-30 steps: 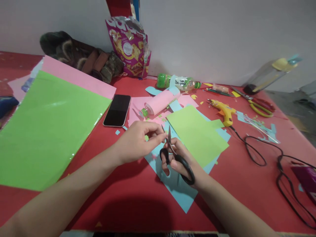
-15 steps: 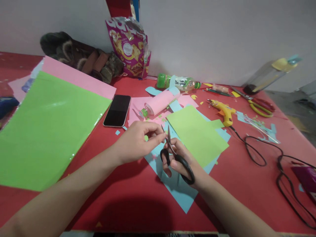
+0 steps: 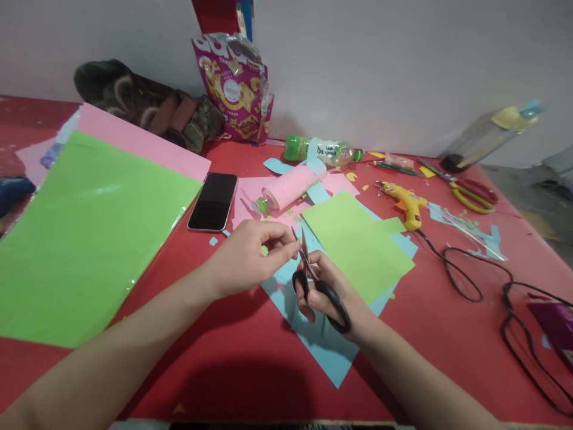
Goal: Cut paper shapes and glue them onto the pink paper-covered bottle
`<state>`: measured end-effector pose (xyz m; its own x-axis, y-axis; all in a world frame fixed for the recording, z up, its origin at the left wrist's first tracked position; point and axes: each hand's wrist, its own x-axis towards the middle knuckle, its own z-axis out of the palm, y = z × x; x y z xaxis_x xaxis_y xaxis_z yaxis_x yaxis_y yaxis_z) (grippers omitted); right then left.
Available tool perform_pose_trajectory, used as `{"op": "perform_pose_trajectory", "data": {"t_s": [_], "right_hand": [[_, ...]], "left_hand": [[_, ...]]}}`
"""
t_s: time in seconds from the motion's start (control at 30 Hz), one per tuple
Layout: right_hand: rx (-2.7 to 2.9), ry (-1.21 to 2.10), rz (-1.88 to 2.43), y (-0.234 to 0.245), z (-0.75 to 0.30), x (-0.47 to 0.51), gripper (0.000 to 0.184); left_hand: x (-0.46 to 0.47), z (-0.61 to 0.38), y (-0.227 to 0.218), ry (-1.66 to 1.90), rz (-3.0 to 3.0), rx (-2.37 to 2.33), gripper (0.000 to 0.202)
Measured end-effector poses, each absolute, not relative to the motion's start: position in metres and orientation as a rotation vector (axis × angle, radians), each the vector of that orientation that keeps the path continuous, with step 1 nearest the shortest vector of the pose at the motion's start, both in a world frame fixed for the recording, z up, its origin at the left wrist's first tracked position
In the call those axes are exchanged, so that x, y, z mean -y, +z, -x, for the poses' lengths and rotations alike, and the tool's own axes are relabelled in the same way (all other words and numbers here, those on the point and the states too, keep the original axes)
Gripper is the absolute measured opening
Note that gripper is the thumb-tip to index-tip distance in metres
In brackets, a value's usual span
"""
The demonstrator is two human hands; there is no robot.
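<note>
The right hand [image 3: 333, 301] gripped the black scissors [image 3: 314, 278], fingers through the loops, blades slightly parted and pointing away; the left hand [image 3: 244, 260] was pinched shut at the blade tips, its contents too small to tell; blue paper [image 3: 324, 352] lay on the worktop [image 3: 425, 340] beneath both.

Red table [image 3: 224, 370] with green sheet [image 3: 80, 239], phone [image 3: 213, 201], glue gun [image 3: 405, 203] (black cord alongside), paper scraps [image 3: 213, 240]
</note>
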<state>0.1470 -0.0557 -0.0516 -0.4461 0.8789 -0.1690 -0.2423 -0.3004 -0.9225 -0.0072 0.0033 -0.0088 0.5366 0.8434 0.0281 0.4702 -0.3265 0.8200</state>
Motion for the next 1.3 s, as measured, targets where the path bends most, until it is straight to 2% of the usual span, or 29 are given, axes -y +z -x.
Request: {"op": "perform_pose_trajectory", "data": {"t_s": [0.67, 0.97, 1.3], "right_hand": [[1.108, 1.81, 0.953, -0.05, -0.144, 0.055, 0.044], [0.755, 1.436, 1.055, -0.051, -0.145, 0.048, 0.037], [0.753, 1.368, 1.067, -0.051, -0.144, 0.048, 0.042]], "left_hand": [[-0.005, 0.005, -0.009, 0.637, -1.899, -1.115, 0.024], [0.0, -0.004, -0.018, 0.567, -1.869, -1.095, 0.024], [0.013, -0.012, -0.026, 0.48, -1.908, -1.016, 0.027]]}}
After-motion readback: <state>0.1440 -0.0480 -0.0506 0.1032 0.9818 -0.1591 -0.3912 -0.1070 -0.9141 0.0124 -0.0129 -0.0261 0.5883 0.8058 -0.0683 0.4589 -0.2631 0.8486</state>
